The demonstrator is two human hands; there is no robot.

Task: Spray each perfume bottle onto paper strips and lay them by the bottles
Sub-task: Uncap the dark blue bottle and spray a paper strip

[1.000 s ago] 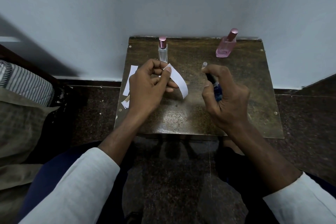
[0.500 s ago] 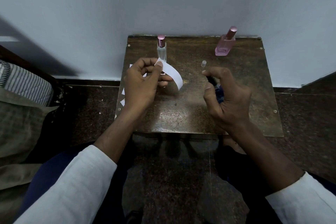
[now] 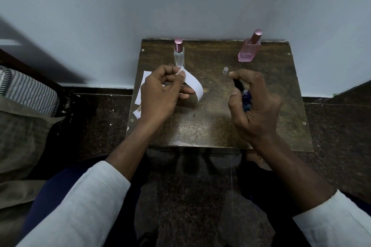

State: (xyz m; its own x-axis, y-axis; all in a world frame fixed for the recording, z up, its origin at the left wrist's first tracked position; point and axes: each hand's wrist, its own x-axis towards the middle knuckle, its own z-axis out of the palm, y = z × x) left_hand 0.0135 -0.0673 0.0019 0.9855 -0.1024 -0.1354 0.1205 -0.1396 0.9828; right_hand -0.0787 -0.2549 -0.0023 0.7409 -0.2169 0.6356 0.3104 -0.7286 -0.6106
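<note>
Fingers of the left hand [image 3: 160, 94] pinch a curling paper strip [image 3: 193, 84] while the right hand [image 3: 255, 106] grips a dark blue bottle [image 3: 246, 98], mostly hidden by it. Clear bottle [image 3: 179, 56] and pink bottle [image 3: 248, 49] stand at the table's [image 3: 210, 126] far edge; spare strips [image 3: 141, 88] lie partly covered.

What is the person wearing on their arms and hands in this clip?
Both arms wear long white sleeves, pushed back so the forearms show. The left hand and right hand are bare: no gloves, rings, watch or bracelets visible.
</note>
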